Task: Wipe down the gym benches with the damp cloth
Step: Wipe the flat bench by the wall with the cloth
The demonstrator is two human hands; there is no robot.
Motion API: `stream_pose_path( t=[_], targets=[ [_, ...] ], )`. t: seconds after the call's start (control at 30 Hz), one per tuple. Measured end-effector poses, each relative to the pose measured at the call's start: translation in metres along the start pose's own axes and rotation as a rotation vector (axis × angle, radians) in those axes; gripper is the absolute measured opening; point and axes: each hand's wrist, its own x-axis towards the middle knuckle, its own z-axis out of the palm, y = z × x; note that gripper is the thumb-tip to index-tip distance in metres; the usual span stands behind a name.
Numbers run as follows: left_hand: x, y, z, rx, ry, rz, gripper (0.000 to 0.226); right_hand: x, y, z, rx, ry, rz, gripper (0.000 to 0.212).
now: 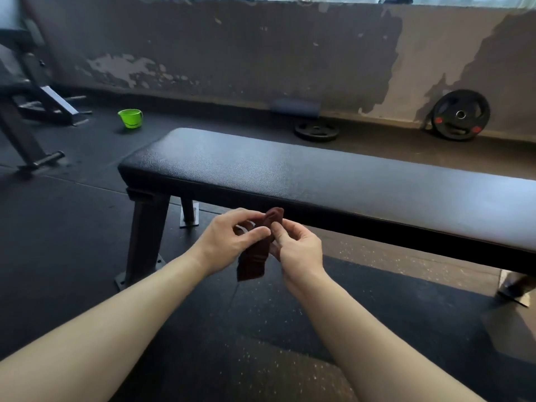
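Along the far side of the room ran a grey wall (261, 53), its paint flaking off in pale, ragged patches. Below it the floor (72, 227) was dark rubber matting, speckled with light flecks nearer the person.

Across the middle stood a flat bench (290, 175): a long, round-cornered pad of black pebbled vinyl with a dull sheen, set on square steel legs with bolted foot plates. Off to the left was another piece of dark steel gym equipment (26, 82), only partly in view.

A black weight plate (460, 114) with red marks leaned upright against the wall on the right. A second, smaller plate (316, 132) lay flat on the floor just behind the bench, in front of a low grey padded block (295, 107).

Well beyond the bench's left end, a bright green plastic bucket (130, 118) sat on the floor; from where it showed, I could not tell whether anything was in it.

The person's bare forearms reached forward just short of the bench's near edge. The left hand (229, 239) and the right hand (298, 248) were close together, each pinching a small dark reddish-brown cloth (255, 256) between thumb and fingers. It was bunched at the top and hung in soft folds, held in the air clear of the pad.
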Motion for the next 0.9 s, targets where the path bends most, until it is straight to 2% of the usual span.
stream_pose_path(
  t=[0.13,0.3,0.5,0.57,0.63,0.77,0.9],
  targets=[
    [0.0,0.011,0.001,-0.037,0.038,-0.074,0.023,0.002,-0.002,0.004,0.038,-0.026,0.069,0.019],
    [0.005,0.009,0.011,0.065,0.172,-0.128,0.016,0.005,-0.015,-0.007,-0.102,-0.058,0.042,0.02],
    [0.019,0.01,0.034,0.186,0.474,-0.212,0.023,0.022,-0.028,-0.038,-0.637,0.271,-0.442,0.026],
    [0.022,0.007,0.045,0.22,0.48,-0.134,0.026,0.026,-0.034,-0.049,-0.711,0.338,-0.59,0.028],
    [0.024,0.001,0.055,0.301,0.463,0.027,0.027,0.03,-0.036,-0.056,-0.805,0.369,-0.693,0.027],
    [0.034,-0.024,0.061,0.412,0.493,0.316,0.028,0.039,-0.031,-0.06,-1.143,0.437,-0.844,0.024],
    [0.041,-0.033,0.061,0.381,0.469,0.379,0.026,0.043,-0.033,-0.055,-1.32,0.358,-0.907,0.018]
  ],
)
